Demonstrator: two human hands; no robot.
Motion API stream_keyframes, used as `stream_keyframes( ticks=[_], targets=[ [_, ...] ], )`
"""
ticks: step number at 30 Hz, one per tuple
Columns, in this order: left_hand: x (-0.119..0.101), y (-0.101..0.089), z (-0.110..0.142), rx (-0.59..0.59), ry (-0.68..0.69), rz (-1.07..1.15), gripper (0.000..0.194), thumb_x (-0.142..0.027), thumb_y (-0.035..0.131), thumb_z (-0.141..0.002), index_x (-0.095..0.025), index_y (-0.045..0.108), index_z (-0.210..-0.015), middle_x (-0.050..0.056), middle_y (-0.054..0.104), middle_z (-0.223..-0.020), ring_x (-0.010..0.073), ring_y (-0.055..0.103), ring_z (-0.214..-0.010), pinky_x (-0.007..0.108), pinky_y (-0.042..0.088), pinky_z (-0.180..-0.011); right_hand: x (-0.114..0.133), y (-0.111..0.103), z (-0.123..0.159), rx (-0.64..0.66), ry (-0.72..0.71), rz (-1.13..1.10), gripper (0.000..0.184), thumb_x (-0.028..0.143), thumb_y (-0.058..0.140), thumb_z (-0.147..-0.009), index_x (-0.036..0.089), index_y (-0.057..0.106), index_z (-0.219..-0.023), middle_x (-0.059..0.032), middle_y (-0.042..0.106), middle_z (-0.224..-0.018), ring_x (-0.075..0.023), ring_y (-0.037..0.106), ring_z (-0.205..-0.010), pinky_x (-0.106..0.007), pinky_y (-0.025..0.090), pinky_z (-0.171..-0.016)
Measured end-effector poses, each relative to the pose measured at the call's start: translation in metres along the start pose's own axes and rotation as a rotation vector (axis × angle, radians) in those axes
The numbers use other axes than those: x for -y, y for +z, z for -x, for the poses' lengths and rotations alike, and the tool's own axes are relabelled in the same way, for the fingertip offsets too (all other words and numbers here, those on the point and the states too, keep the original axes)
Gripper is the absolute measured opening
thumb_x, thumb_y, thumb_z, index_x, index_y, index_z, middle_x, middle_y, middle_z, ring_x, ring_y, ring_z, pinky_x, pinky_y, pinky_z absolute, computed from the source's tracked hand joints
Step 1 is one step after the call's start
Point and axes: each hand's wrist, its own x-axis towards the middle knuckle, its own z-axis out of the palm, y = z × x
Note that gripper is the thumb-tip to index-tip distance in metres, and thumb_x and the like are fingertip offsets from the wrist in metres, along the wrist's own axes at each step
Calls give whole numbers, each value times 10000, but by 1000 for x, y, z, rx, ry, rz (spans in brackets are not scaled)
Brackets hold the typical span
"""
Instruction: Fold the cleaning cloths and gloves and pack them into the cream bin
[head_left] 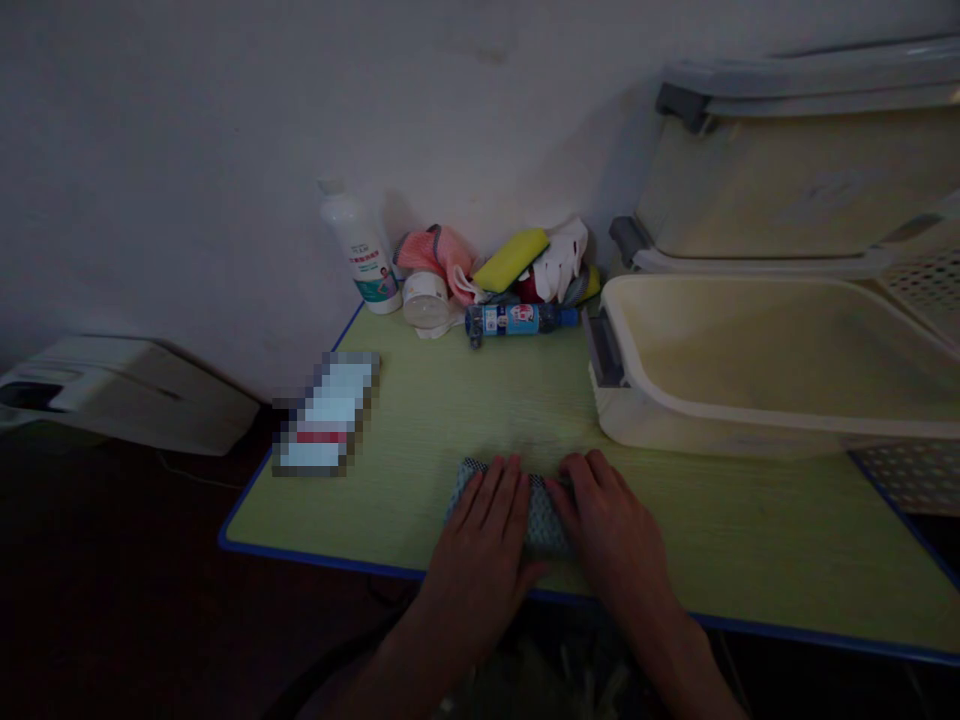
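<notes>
A folded bluish-green cleaning cloth (547, 526) with a dark checked edge lies near the front edge of the table. My left hand (484, 535) rests flat on top of it, fingers stretched out and pointing away from me. At the cloth's right end, my right hand (619, 530) has its fingers bent, with the thumb side against the fabric. Part of the cloth is hidden beneath both hands.
A cream plastic bin (720, 415) stands at the right of the green table (450, 400). Along the wall are a white bottle (364, 255), a round tub (426, 300), a blue bottle (517, 320), a yellow sponge (514, 260) and pink cloth (439, 250). A blurred-out phone-like object (326, 410) lies left.
</notes>
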Motion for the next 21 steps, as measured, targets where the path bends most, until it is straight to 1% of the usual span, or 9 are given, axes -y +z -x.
stream_keyframes(
  ticks=[2, 4, 6, 7, 9, 12, 15, 18, 21],
  targets=[
    [2, 1, 1, 26, -4, -7, 600, -442, 413, -884, -62, 378, -1347, 158, 367, -1437, 292, 338, -1327, 427, 353, -1044, 4, -6, 2, -82, -50, -70, 131, 210, 476, -876, 155, 582, -821, -81, 585, -780, -216, 595, -696, -327, 514, -566],
    [4, 2, 2, 22, -12, -11, 598, -433, 420, -881, -69, 374, -1353, 153, 356, -1444, 299, 322, -1335, 425, 333, -1053, 12, -9, 6, -148, -113, -176, 213, 165, 397, -894, 130, 604, -931, -117, 600, -863, -221, 599, -775, -360, 539, -668],
    [3, 6, 4, 1, -1, -11, 583, -393, 417, -887, -82, 342, -1375, 146, 373, -1437, 295, 314, -1340, 416, 319, -1058, 24, -8, 12, -148, -178, -288, 322, 114, 325, -896, 102, 567, -1108, -152, 604, -1022, -221, 599, -937, -361, 539, -786],
    [2, 8, 4, -17, 5, -11, 580, -364, 404, -894, -87, 307, -1393, 143, 395, -1424, 285, 321, -1337, 410, 315, -1060, 30, -5, 16, -125, -208, -327, 378, 90, 295, -891, 91, 518, -1197, -161, 588, -1120, -217, 573, -1045, -357, 525, -852],
    [0, 12, 6, -70, -7, -10, 593, -300, 357, -909, -80, 189, -1434, 144, 444, -1390, 255, 360, -1318, 392, 316, -1058, 40, 3, 21, -90, -229, -340, 462, 72, 255, -884, 83, 407, -1320, -165, 528, -1271, -216, 494, -1193, -371, 500, -920],
    [-4, 14, 8, -123, -60, 3, 630, -223, 284, -912, -57, -5, -1448, 153, 463, -1372, 225, 400, -1294, 371, 342, -1036, 43, 11, 23, 47, -243, -301, 509, 224, 312, -920, 47, 288, -1397, -187, 428, -1385, -245, 403, -1283, -407, 472, -965],
    [-2, 11, 7, -79, -74, 14, 654, -206, 266, -905, -57, -81, -1439, 154, 430, -1397, 220, 377, -1309, 367, 341, -1039, 36, 11, 23, 133, -272, -245, 660, 448, 349, -913, 23, 259, -1410, -202, 379, -1414, -275, 361, -1309, -427, 433, -1002],
    [9, 5, 9, 7, -28, 25, 701, -318, 318, -910, -53, -53, -1443, 168, 384, -1425, 231, 338, -1332, 369, 334, -1052, 29, 8, 22, 165, -338, -194, 800, 597, 350, -863, 7, 282, -1399, -206, 362, -1421, -285, 356, -1310, -428, 425, -1007],
    [27, 1, 15, 74, -24, 48, 779, -461, 402, -874, -33, 76, -1438, 205, 312, -1453, 269, 277, -1359, 391, 353, -1048, 25, 7, 23, 171, -388, -143, 832, 632, 342, -842, -8, 330, -1374, -215, 374, -1410, -292, 359, -1308, -431, 441, -987]
  ],
)
